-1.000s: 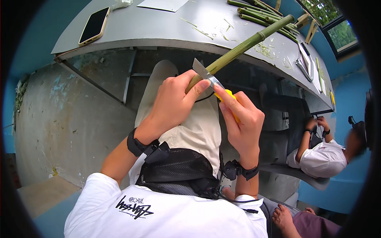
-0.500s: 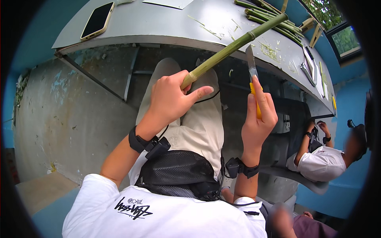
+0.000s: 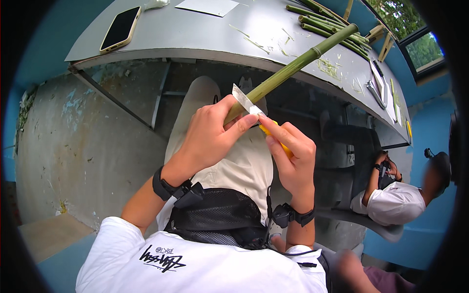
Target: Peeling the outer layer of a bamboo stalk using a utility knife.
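Note:
My left hand (image 3: 210, 129) is closed round the near end of a green bamboo stalk (image 3: 288, 69), which slants up to the right across the table's front edge. In my right hand (image 3: 295, 154) is a yellow-handled utility knife (image 3: 244, 100). Its wide blade lies across the stalk just beyond my left fingers. My left thumb reaches to the knife near the base of the blade. Whether the edge bites into the bamboo I cannot tell.
On the grey table (image 3: 195, 31) lie a phone (image 3: 120, 27), a white sheet (image 3: 207, 6), shavings (image 3: 330, 68) and several bamboo stalks (image 3: 325, 24). A metal-framed tool (image 3: 377, 90) is at the right. Another person (image 3: 395, 200) sits to my right; someone else shows at lower right.
My right hand has moved left and nearer, bringing the knife blade from beside the stalk onto it. My left thumb has come to the knife. The stalk has shifted only slightly.

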Demonstrator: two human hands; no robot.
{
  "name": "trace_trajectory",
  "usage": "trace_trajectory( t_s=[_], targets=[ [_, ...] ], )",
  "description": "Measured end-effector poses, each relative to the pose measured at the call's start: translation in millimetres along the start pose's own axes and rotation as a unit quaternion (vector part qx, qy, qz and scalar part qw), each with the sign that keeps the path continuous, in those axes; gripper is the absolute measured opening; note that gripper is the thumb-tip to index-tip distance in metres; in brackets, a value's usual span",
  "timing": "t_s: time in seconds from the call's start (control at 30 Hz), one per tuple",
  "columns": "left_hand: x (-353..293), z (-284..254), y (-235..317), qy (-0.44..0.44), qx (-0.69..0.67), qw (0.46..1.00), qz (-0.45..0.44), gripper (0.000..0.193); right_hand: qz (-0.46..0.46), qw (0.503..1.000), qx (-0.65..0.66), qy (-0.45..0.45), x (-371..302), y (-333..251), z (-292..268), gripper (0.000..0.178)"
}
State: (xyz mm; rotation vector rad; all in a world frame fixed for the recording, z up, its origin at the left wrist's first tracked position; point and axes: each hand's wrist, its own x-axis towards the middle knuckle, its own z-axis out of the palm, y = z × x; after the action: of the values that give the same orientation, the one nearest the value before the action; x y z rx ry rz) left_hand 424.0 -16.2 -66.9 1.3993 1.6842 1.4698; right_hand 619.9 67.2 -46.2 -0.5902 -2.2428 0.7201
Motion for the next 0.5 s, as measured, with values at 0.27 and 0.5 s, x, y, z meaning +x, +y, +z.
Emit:
trace_trajectory(
  t_s=[0.27,0.5],
  targets=[
    [-0.1,2.4,5.6,0.028,0.112,0.993,0.003,0.051,-0.019,0.996,-0.087,0.018,-2.6,-1.5,-2.4,0.049],
    [1.5,4.4,4.9,0.022,0.170,0.985,-0.026,0.053,-0.012,0.978,-0.178,0.104,-1.6,4.4,-6.3,0.047]
  ],
)
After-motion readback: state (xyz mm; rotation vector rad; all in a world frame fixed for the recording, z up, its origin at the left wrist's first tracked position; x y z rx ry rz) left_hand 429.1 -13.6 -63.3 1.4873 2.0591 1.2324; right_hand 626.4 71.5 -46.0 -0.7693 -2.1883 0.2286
